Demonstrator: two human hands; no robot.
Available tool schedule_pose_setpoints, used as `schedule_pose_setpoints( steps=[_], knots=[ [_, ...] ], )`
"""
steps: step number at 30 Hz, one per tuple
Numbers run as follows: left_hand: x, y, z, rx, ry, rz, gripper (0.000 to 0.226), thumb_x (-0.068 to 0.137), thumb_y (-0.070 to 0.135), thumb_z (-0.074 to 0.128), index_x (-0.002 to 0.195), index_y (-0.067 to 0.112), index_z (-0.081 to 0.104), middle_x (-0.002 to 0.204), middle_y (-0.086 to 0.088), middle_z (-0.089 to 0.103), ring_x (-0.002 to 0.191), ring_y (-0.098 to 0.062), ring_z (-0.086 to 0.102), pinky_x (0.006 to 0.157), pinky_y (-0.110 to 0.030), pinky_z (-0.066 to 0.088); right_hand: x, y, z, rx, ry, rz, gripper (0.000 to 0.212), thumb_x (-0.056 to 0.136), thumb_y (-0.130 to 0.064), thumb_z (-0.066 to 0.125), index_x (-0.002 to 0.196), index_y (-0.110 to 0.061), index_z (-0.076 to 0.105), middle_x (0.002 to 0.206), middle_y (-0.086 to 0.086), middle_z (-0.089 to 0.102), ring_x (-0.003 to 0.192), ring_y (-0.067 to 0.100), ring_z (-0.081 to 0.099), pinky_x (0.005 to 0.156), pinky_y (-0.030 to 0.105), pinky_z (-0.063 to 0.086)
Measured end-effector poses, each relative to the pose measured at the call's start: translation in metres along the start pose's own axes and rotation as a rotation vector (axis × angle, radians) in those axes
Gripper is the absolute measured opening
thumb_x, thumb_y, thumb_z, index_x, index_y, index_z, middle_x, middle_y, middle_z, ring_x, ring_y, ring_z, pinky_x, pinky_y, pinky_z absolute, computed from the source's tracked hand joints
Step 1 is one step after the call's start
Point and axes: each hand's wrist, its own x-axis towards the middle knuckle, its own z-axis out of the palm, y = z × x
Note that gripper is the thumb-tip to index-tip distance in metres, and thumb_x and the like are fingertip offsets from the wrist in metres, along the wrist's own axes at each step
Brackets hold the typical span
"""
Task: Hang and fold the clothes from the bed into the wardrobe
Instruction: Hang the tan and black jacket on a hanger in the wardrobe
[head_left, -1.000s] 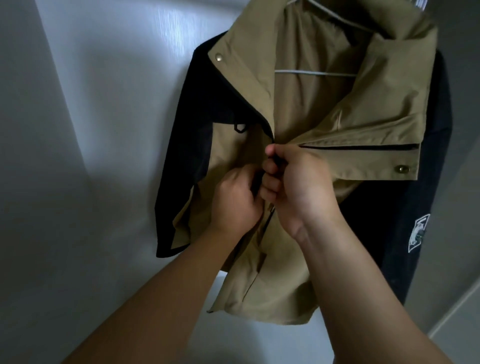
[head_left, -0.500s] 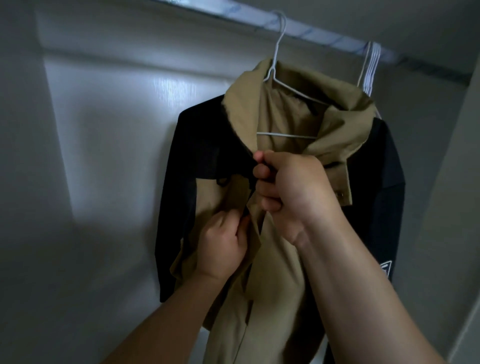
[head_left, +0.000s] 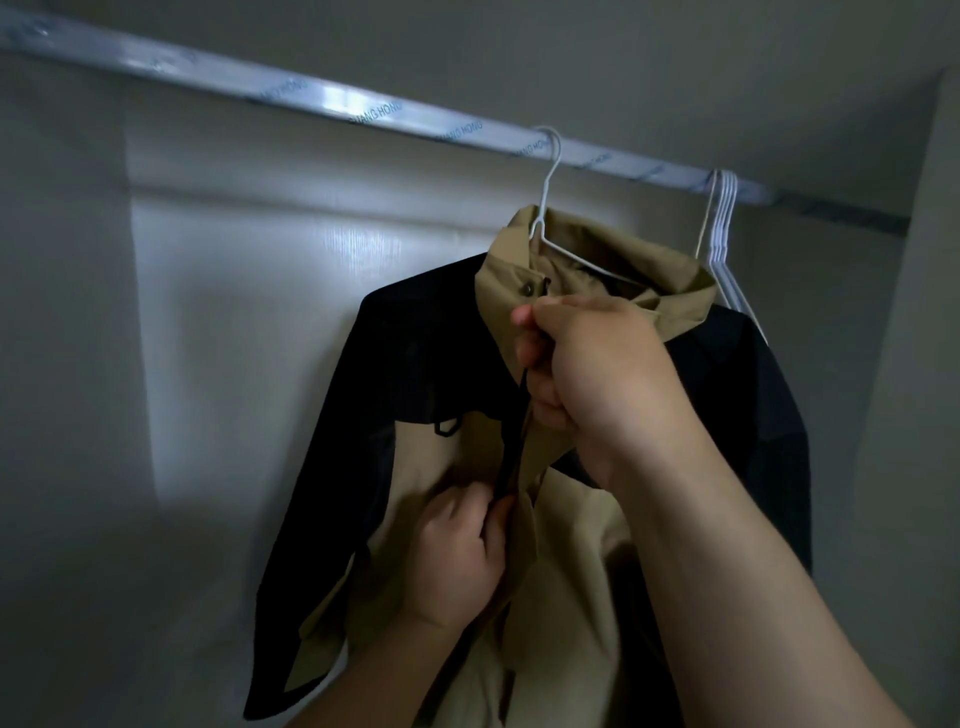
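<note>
Hanging rail (head_left: 332, 104): silvery bar with printed lettering along it, slanting from upper left of the frame down toward upper right, under the wardrobe's top panel. Two loads on it. Right of centre, one white wire hanger (head_left: 548, 171) is hooked over the bar and carries a tan-and-black jacket (head_left: 426, 364), which hangs in front of the pale back panel (head_left: 234, 312). Further right, near the bar's end, a tight bunch of bare white wire hangers (head_left: 722, 223), just beside the jacket's shoulder.
</note>
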Motion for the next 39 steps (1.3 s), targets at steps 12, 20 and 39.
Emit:
schedule_pose_setpoints(
  steps=[12, 20, 39],
  knots=[
    [0.006, -0.004, -0.004, -0.05, -0.236, -0.193, 0.009, 0.094, 0.032, 0.061, 0.094, 0.024, 0.059, 0.083, 0.01, 0.062, 0.071, -0.006, 0.059, 0.056, -0.014, 0.042, -0.013, 0.012, -0.019, -0.215, -0.033, -0.027, 0.025, 0.102, -0.026, 0.052, 0.09, -0.011, 0.068, 0.055, 0.002, 0.061, 0.033, 0.009, 0.039, 0.033, 0.015, 0.028],
    [0.016, -0.004, -0.022, -0.142, -0.309, -0.181, 0.016, 0.099, 0.032, 0.049, 0.107, 0.021, 0.057, 0.085, 0.007, 0.065, 0.07, -0.008, 0.064, 0.062, -0.037, 0.057, -0.02, 0.041, -0.021, -0.617, 0.013, -0.156, 0.054, 0.101, -0.05, 0.046, 0.066, -0.017, 0.071, 0.053, 0.001, 0.066, 0.041, 0.008, 0.056, 0.042, 0.024, 0.045],
    [0.151, 0.005, -0.071, -0.132, 0.018, 0.145, 0.035, 0.09, 0.016, 0.057, 0.122, 0.031, 0.057, 0.12, 0.022, 0.049, 0.077, 0.004, 0.057, 0.074, -0.005, 0.041, 0.051, 0.028, -0.054, -1.216, -0.11, -0.912, 0.016, 0.094, -0.03, 0.058, 0.108, -0.024, 0.064, 0.123, -0.01, 0.057, 0.1, 0.02, 0.063, 0.067, 0.041, 0.053]
  ],
)
